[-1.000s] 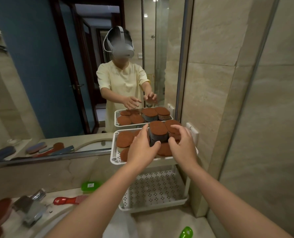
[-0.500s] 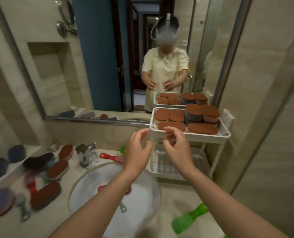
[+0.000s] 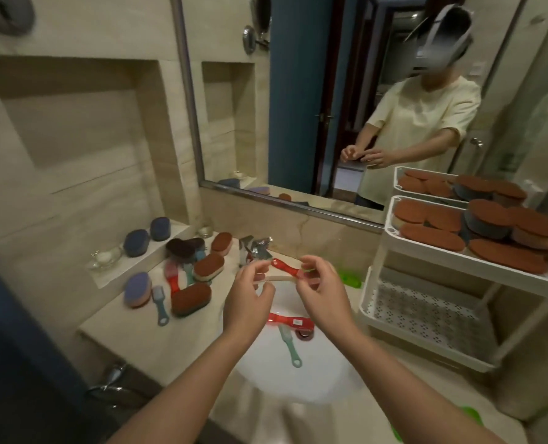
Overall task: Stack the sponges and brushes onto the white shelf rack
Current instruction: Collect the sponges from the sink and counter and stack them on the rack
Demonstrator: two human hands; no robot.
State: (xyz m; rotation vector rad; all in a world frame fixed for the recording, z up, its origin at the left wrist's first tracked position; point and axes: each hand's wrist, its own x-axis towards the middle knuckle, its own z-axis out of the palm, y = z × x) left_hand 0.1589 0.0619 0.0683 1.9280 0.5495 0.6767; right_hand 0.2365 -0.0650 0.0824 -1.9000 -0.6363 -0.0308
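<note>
The white shelf rack (image 3: pixel 375 302) stands at the right of the counter. Its top tier holds several brown-topped sponges (image 3: pixel 432 233); its lower tier looks bare. My left hand (image 3: pixel 248 299) and my right hand (image 3: pixel 322 291) hover side by side over the white sink (image 3: pixel 298 376), fingers loosely curled, holding nothing. Inside the basin lie a red brush (image 3: pixel 287 319) and a green brush (image 3: pixel 290 346). Behind my hands a red-handled brush (image 3: pixel 285 266) lies on the counter by the tap. More sponges (image 3: pixel 191 298) and brushes (image 3: pixel 162 304) lie left of the sink.
A chrome tap (image 3: pixel 255 249) stands behind the basin. A wall niche ledge at left carries blue-purple sponges (image 3: pixel 136 242) and a glass dish (image 3: pixel 104 257). Green items sit by the rack's foot (image 3: pixel 349 277) and at the counter's front right (image 3: pixel 471 415). A mirror covers the back wall.
My hands have come away from the sponges on the rack's top tier, drawn back and moved left, down over the sink. The view has swung left and downward.
</note>
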